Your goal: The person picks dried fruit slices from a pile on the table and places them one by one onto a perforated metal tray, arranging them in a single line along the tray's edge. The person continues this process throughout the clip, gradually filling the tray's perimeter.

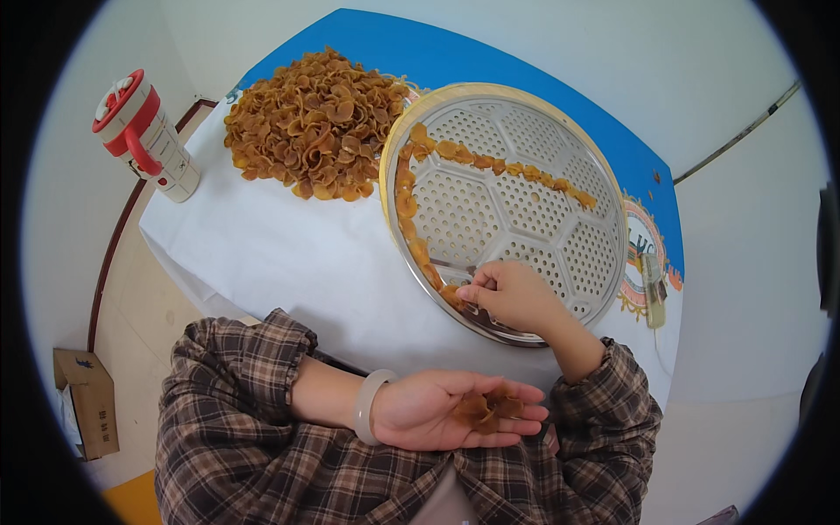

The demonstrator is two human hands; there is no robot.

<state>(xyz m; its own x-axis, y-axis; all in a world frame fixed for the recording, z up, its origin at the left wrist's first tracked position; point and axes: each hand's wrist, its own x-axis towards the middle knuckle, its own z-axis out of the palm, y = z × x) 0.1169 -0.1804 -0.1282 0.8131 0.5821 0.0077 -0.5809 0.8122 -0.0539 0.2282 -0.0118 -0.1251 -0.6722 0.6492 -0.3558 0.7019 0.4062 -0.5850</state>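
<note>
My left hand [426,410] is palm up near my body, a pale bangle [371,407] on its wrist. Several translucent brown dried slices [484,413] rest across its palm and fingers. Over the near rim of a round perforated metal tray [459,226], my right hand [515,295] has thumb and fingers drawn together at an amber slice [453,295]. That slice ends a line of overlapping slices [407,203] along the tray's left rim. Another row of slices [518,169] crosses the tray's upper part. The tray lies on a wooden round [430,102], partly hidden beneath it.
A large heap of dried slices [318,128] covers the table's far left. At the left edge stands a red-lidded tumbler [154,141]. A pale phone-like object [653,289] with a cord lies right of the tray. On the floor, left, sits a cardboard box [92,407].
</note>
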